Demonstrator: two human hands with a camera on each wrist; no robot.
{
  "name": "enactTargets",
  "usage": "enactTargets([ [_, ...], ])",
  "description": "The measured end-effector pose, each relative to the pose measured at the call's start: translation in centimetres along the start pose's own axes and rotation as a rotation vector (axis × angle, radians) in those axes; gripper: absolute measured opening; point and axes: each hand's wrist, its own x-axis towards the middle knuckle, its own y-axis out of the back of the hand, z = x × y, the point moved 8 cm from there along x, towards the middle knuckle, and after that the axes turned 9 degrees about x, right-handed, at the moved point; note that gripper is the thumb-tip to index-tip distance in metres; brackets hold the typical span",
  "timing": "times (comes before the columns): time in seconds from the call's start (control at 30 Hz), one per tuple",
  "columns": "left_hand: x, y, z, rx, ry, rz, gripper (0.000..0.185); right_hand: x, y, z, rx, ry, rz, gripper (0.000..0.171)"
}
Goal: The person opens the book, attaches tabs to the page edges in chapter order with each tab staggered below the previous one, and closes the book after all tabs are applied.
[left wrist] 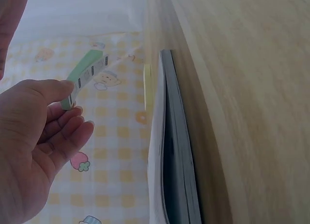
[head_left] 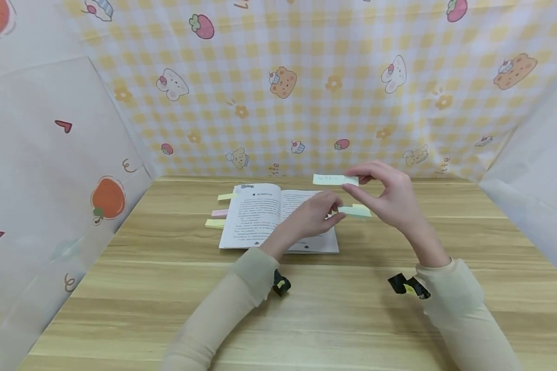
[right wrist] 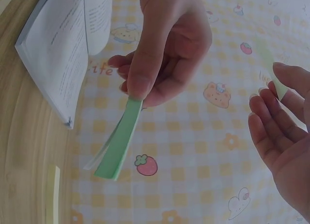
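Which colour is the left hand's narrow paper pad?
The narrow paper pad is green; best view: right wrist.

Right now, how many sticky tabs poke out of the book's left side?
3: a yellow tab near the top, a pink tab below it, and another yellow tab lowest. More could be hidden underneath.

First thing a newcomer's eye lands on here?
Probably the pale green slip with writing on it, pinched in the raised right hand against the yellow-checked cloth behind the table. Next, the left hand, in front of the open book's right page in the head view, pinching a green pad. Then the yellow and pink tabs sticking out from the book's left edge.
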Motion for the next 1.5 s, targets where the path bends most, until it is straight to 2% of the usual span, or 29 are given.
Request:
enactTargets([
  [0.33, 1.6, -2.1, 0.3, 0.058, 0.016, -0.056, 0.022, -0.1, 0.7, 0.4, -0.015, -0.038, -0.023, 0.029],
  [0.67, 2.2, -2.9, 0.5, 0.045, 0.035, -0.068, 0.020, -0.1, 2.0, 1.1, -0.044, -0.050, -0.001, 0.027],
  [1.0, 2.9, -4.4, 0.2, 0.030, 0.074, -0.122, 0.021, -0.2, 3.5, 2.1, -0.043, -0.080, 0.023, 0.026],
  [1.27, 3.5, -4.9, 0.3, 0.033, 0.103, -0.167, 0.026, -0.5, 4.6, 3.1, -0.033, -0.140, 0.056, 0.026],
  [1.5, 4.1, -5.6, 0.5, 0.058, 0.118, -0.230, 0.022, -0.6, 5.1, 3.5, -0.059, -0.157, 0.061, 0.025],
])
